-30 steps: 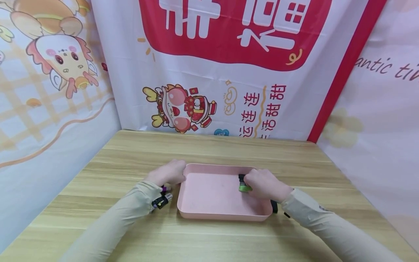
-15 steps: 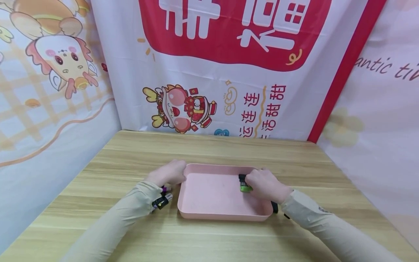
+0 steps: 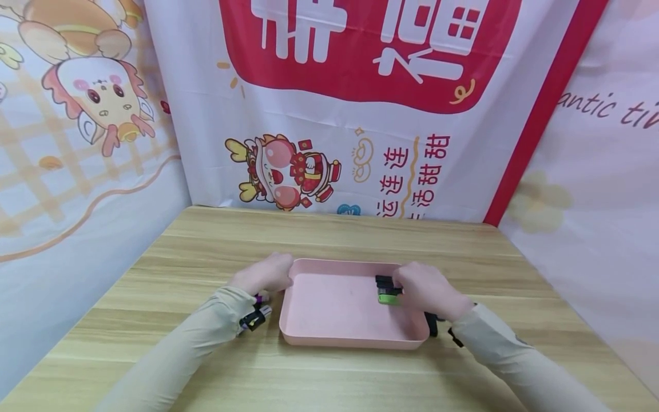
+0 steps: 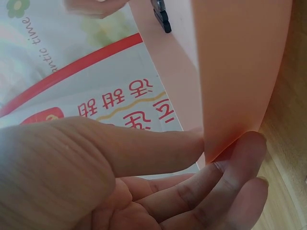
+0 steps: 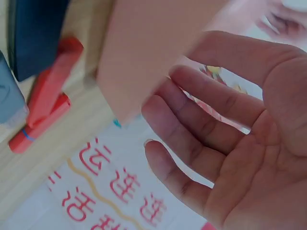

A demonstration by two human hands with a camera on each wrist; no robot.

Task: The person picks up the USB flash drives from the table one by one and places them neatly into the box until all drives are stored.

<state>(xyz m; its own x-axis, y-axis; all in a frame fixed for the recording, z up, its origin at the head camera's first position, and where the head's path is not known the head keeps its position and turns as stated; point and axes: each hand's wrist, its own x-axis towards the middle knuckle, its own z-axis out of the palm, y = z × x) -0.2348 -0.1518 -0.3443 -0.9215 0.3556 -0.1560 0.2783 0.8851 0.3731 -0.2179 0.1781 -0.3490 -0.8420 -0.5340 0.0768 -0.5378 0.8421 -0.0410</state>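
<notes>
A shallow pink tray (image 3: 334, 309) lies on the wooden table. My left hand (image 3: 265, 273) pinches its left rim, the thumb inside and the fingers outside in the left wrist view. At the right rim is my right hand (image 3: 429, 289). The right wrist view shows its fingers (image 5: 192, 143) spread and loosely bent beside the pink wall (image 5: 139, 52), with nothing gripped. Inside the tray, near its right wall, lies a small green and black object (image 3: 387, 294), partly covered by the right hand; its kind is unclear.
Left of the tray lie small black and purple items (image 3: 252, 318), partly under the left forearm. Dark items (image 3: 432, 324) lie just outside its right wall. The right wrist view shows red sticks (image 5: 53, 86) and a dark blue block (image 5: 38, 33). A printed cloth (image 3: 319, 126) hangs behind the table.
My right hand has shifted slightly right and loosened from the rim, uncovering more of the green and black object. The left hand and the tray have stayed nearly still.
</notes>
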